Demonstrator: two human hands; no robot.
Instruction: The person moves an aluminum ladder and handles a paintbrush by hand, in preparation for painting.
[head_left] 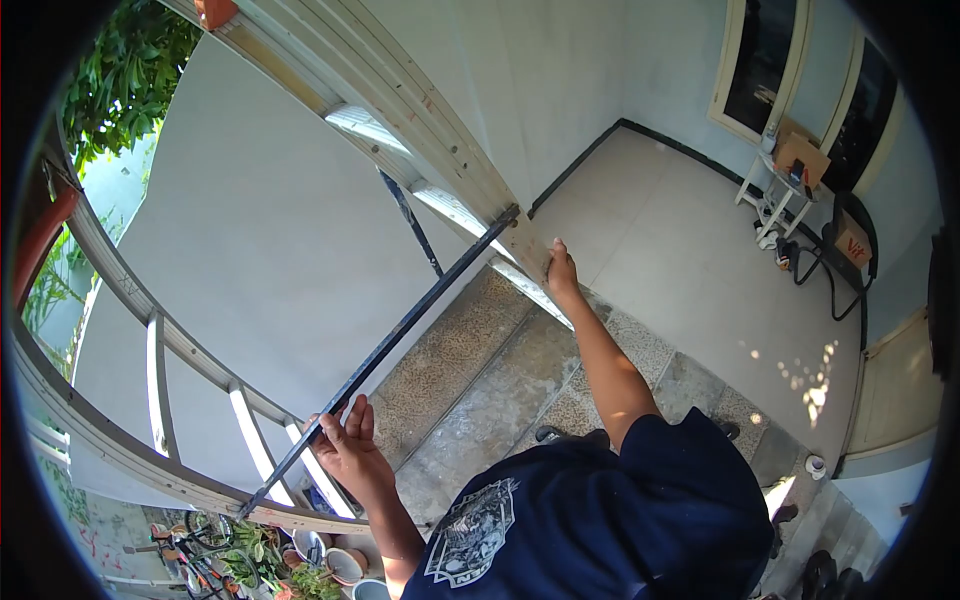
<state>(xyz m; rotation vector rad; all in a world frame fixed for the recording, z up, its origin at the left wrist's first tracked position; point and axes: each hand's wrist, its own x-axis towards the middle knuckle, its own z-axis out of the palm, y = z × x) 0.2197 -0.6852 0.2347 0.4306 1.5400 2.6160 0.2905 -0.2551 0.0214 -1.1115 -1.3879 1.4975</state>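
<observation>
A metal stepladder stands spread apart in front of me, with one side rail (440,130) running down from the top and a curved-looking second side (100,440) at the left. A long black spreader bar (410,315) slants between the two sides. My left hand (352,455) is at the bar's lower left part, its fingers partly curled against it. The palm side hides part of the grip. At the right, my right hand (562,270) grips the lower part of the rail, thumb up, other fingers hidden behind it. A second dark brace (410,220) shows beyond the bar.
Patterned stone tiles (470,370) lie below, meeting a pale floor (670,220). A small white table (785,185) with a cardboard box (800,155) stands by the windows, near a black chair (850,250). Potted plants (345,565) and a bicycle (185,550) are at lower left.
</observation>
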